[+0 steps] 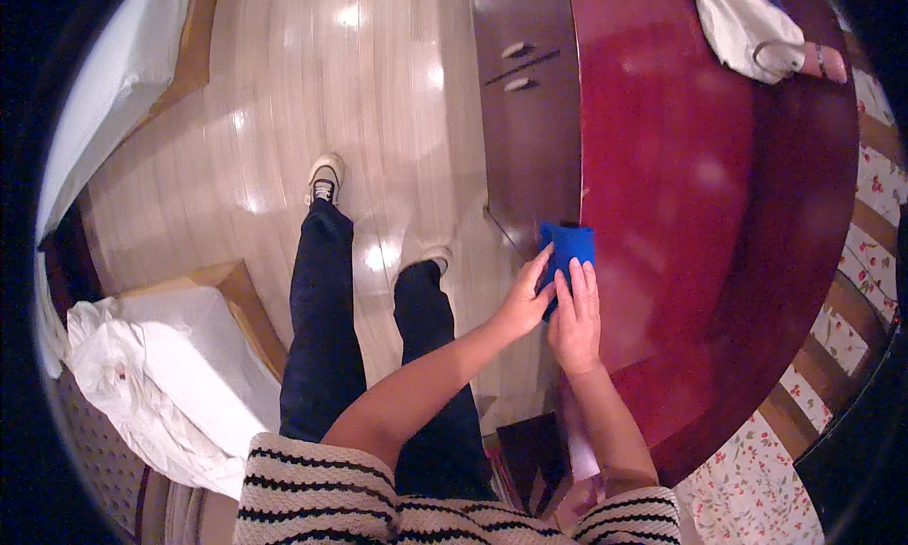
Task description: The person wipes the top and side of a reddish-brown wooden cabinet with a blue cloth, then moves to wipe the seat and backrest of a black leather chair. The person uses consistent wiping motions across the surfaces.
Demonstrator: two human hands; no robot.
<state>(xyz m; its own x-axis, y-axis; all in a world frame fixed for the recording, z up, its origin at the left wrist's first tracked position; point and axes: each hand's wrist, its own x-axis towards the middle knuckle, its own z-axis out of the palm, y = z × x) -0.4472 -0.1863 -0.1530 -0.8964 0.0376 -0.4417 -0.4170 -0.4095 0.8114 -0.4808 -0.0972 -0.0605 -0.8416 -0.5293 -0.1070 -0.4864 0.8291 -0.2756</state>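
Observation:
A blue cloth (573,244) lies folded over the front edge of a glossy dark red cabinet top (660,190). My right hand (576,318) presses its fingers flat on the cloth at the edge of the top. Just to its left, my left hand (530,289) touches the side of the cloth that hangs against the brown cabinet front (528,133). The fingertips of my left hand are partly hidden by the cloth, and whether they pinch it I cannot tell.
A white cloth bag (752,30) with a pink item beside it lies at the cabinet's far end. Two handles (520,84) stick out from the cabinet front. White-covered furniture with wooden edges (248,304) stands at the left. Floral fabric (752,474) shows beyond the cabinet at lower right.

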